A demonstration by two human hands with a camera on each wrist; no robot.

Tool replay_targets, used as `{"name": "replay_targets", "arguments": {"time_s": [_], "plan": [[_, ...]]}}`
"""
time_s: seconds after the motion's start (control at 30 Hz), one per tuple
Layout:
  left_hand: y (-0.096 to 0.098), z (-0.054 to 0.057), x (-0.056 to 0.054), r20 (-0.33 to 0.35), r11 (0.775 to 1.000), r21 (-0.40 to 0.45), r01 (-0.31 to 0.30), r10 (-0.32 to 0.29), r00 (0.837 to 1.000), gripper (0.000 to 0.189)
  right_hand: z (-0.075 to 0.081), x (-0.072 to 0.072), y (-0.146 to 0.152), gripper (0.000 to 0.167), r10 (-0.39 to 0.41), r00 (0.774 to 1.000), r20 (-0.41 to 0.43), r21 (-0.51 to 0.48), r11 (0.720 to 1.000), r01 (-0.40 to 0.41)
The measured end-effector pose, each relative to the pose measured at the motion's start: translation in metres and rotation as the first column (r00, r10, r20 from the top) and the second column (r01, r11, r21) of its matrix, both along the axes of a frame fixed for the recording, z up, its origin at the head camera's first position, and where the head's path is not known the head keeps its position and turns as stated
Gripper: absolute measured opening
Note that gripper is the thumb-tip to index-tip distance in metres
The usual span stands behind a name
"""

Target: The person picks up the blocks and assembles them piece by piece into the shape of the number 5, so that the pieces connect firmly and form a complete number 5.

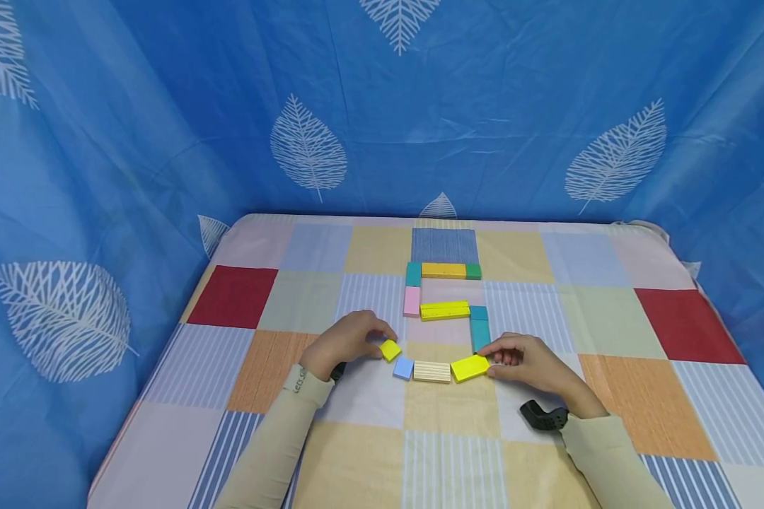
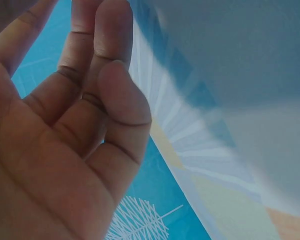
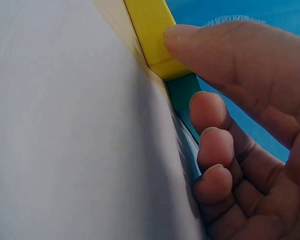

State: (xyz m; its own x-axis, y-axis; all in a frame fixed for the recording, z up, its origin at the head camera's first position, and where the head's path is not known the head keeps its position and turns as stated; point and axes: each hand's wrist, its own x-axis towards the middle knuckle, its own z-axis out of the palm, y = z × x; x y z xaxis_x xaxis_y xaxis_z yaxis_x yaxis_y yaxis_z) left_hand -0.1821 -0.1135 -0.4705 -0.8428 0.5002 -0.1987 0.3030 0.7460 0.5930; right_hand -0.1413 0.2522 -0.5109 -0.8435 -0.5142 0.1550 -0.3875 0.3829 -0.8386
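Observation:
In the head view my left hand [image 1: 350, 339] pinches a small yellow block [image 1: 390, 350] between thumb and fingers, just up and left of a blue block [image 1: 403, 368]. The left wrist view shows the left palm and curled fingers [image 2: 115, 35], with the block hidden. My right hand [image 1: 525, 360] holds the outer end of a longer yellow block [image 1: 470, 368] with thumb and index finger. That block lies slightly tilted beside a striped wood-coloured block [image 1: 431, 372]. In the right wrist view the thumb presses on the yellow block [image 3: 157, 40], with a green block [image 3: 184, 91] close behind.
Beyond the hands, a line of blocks continues: teal blocks [image 1: 479, 332] on the right, a ridged yellow one [image 1: 444, 310], a pink one [image 1: 412, 301], another teal one [image 1: 414, 273], an orange one [image 1: 443, 271] and a green one [image 1: 473, 271]. A patchwork cloth [image 1: 458, 452] lies underneath; blue curtains [image 1: 484, 106] hang around.

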Motion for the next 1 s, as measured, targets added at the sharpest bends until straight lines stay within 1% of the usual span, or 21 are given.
{"name": "replay_targets", "arguments": {"time_s": [0.17, 0.27, 0.53, 0.67, 0.73, 0.8, 0.87, 0.93, 1.0], "plan": [[0.0013, 0.0003, 0.0004, -0.001, 1.000, 0.003, 0.014, -0.014, 1.000, 0.035, -0.0001, -0.0001, -0.0002, 0.025, 0.003, 1.000, -0.004, -0.002, 1.000, -0.003], [0.0020, 0.0001, 0.0006, 0.004, 1.000, 0.005, 0.011, -0.011, 1.000, 0.035, 0.0002, 0.0003, -0.0004, 0.025, 0.003, 1.000, -0.003, -0.003, 1.000, -0.003], [0.0019, -0.0008, 0.0015, -0.008, 0.999, 0.015, 0.033, -0.033, 0.999, 0.035, 0.0003, 0.0007, -0.0008, 0.025, 0.006, 1.000, -0.005, -0.011, 1.000, -0.006], [0.0015, -0.0002, 0.0024, 0.008, 0.999, 0.034, 0.030, -0.030, 1.000, 0.040, 0.0001, 0.0008, -0.0003, 0.026, 0.012, 1.000, -0.001, -0.018, 1.000, -0.012], [0.0000, 0.0002, 0.0030, 0.010, 0.998, 0.047, 0.040, -0.040, 0.999, 0.046, -0.0004, 0.0007, -0.0001, 0.025, 0.018, 1.000, 0.004, -0.031, 0.999, -0.018], [-0.0018, 0.0013, 0.0035, -0.001, 0.997, 0.054, 0.056, -0.056, 0.998, 0.052, -0.0004, 0.0007, -0.0003, 0.024, 0.013, 1.000, 0.013, -0.042, 0.999, -0.013], [-0.0036, 0.0016, 0.0043, -0.036, 0.995, 0.076, 0.061, -0.058, 0.998, 0.054, 0.0002, 0.0008, -0.0011, 0.022, -0.014, 0.999, 0.035, -0.047, 0.999, 0.016], [-0.0045, 0.0013, 0.0051, -0.094, 0.993, 0.109, 0.046, -0.036, 0.995, 0.054, 0.0017, 0.0013, -0.0024, 0.021, -0.060, 0.997, 0.058, -0.051, 0.997, 0.063], [-0.0049, 0.0006, 0.0063, -0.155, 0.987, 0.157, 0.009, 0.015, 0.988, 0.051, 0.0035, 0.0020, -0.0036, 0.023, -0.123, 0.990, 0.068, -0.048, 0.991, 0.126]]}}
